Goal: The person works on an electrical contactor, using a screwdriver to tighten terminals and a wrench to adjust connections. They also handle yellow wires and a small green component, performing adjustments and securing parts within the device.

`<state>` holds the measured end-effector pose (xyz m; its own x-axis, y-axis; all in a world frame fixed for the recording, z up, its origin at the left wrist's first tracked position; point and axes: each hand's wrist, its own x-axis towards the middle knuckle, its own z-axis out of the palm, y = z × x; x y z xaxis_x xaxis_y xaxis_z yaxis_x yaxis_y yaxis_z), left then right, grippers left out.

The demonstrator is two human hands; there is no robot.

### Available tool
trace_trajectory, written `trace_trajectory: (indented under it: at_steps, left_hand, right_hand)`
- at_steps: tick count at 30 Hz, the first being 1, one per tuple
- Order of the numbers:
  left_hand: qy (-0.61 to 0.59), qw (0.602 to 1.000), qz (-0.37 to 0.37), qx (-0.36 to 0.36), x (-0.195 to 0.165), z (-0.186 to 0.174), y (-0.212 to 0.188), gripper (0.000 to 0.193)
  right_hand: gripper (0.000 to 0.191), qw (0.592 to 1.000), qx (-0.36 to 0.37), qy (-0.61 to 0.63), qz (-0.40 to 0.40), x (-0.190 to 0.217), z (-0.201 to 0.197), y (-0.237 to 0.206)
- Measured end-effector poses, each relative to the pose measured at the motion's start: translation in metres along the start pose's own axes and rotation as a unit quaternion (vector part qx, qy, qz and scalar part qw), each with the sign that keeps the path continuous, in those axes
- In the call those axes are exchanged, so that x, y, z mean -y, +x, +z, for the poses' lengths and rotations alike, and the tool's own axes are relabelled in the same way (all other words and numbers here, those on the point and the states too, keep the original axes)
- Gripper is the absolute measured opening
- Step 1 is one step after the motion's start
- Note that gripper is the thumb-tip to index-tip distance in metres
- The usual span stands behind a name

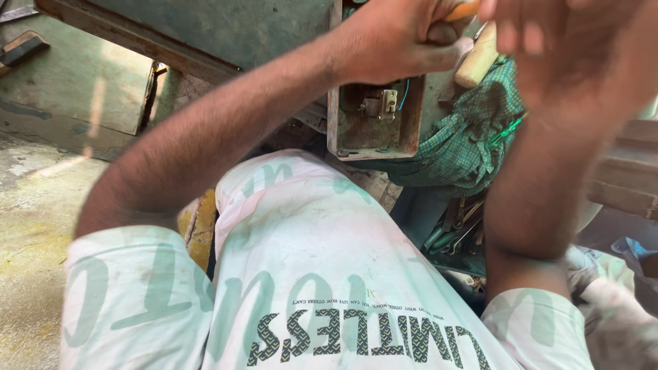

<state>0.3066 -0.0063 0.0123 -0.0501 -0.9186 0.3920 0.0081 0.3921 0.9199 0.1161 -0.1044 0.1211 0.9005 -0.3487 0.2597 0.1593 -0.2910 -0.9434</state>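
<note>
My left hand (397,38) is closed around an orange-handled tool (460,11) at the top of the view, just above a rusty open metal box (343,130). Inside the box sits a small electrical part (381,104) with a blue wire. My right hand (569,48) is raised at the top right, blurred, fingers apart, close to a pale wooden handle (474,63). I cannot tell whether it touches that handle. My knee in a white printed garment fills the lower middle.
A green checked cloth (466,147) lies right of the box. Several metal hand tools (456,229) lie in a heap below it. A green metal panel (226,27) spans the top, and concrete floor (34,226) lies at the left.
</note>
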Motion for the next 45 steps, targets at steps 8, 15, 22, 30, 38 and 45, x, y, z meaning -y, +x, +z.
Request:
trace_trajectory:
  at_steps: [8,15,22,30,38,45]
  left_hand:
    - [0.206,0.899,0.161,-0.351,-0.036,0.045,-0.005,0.038]
    - [0.202,0.888,0.081,-0.404,-0.031,0.061,0.006,0.033]
    - [0.189,0.903,0.068,-0.379,-0.026,0.045,0.015,0.02]
    - [0.166,0.937,0.054,-0.304,-0.027,0.038,0.012,0.01]
    - [0.111,0.967,0.065,-0.22,-0.024,0.033,-0.006,0.017]
    - [0.124,0.979,0.056,-0.155,-0.025,-0.049,-0.072,0.057]
  right_hand:
    - [0.031,0.969,-0.005,0.225,-0.106,-0.014,0.023,0.031]
    - [0.034,0.953,-0.059,0.255,-0.154,-0.014,0.039,0.038]
    - [0.05,0.972,-0.157,0.069,-0.161,-0.013,0.044,0.034]
    - [0.046,0.937,-0.31,-0.103,-0.126,-0.006,0.036,0.0]
    - [0.035,0.827,-0.534,0.1,-0.145,-0.01,0.1,0.009]
    - [0.032,0.857,-0.461,0.106,-0.203,0.017,0.085,-0.034]
